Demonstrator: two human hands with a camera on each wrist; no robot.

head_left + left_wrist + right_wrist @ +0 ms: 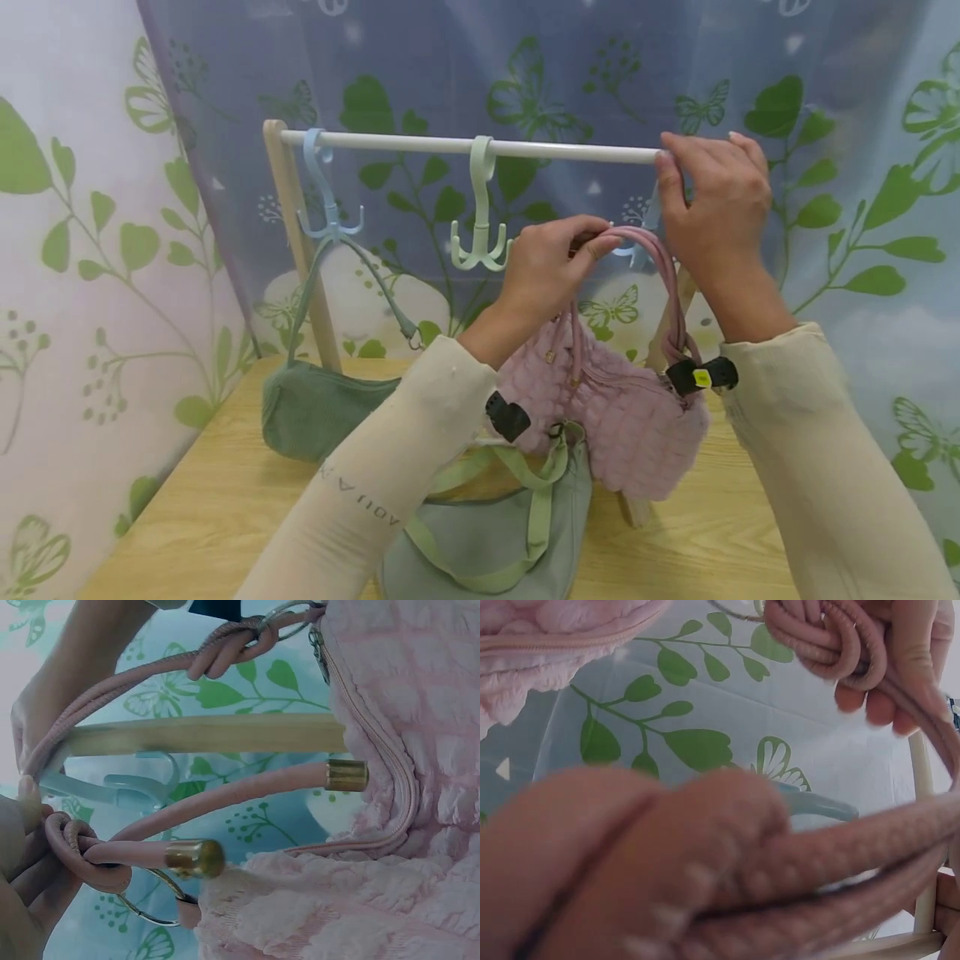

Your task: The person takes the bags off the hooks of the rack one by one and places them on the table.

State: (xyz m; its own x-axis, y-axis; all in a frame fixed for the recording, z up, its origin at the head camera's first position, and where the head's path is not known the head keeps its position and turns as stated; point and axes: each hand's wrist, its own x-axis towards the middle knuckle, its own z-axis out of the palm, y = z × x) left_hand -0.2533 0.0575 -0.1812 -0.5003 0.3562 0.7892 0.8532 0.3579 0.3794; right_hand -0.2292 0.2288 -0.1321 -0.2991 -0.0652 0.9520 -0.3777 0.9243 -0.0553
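Observation:
My left hand [551, 258] pinches the looped pink handle [663, 271] of a quilted, fluffy pink handbag [645, 425]. The bag hangs tilted below that hand, its gold-tipped cord [347, 775] showing in the left wrist view. At the right end of the rack, my right hand [720, 204] grips the white rod [585, 151], thumb against its front. A light blue multi-prong hook [636, 243] hangs below the right hand, just behind the pink handle. Knots of the handle [829, 641] show near the left hand's fingers in the right wrist view.
A pale green hook [480, 225] hangs mid-rod. Another blue hook [324, 196] at the left carries a dark green shoulder bag [318, 408]. On the wooden table [187, 508], a grey-green bag [480, 533] lies in front. Wooden posts [315, 300] support the rod; a patterned curtain hangs behind.

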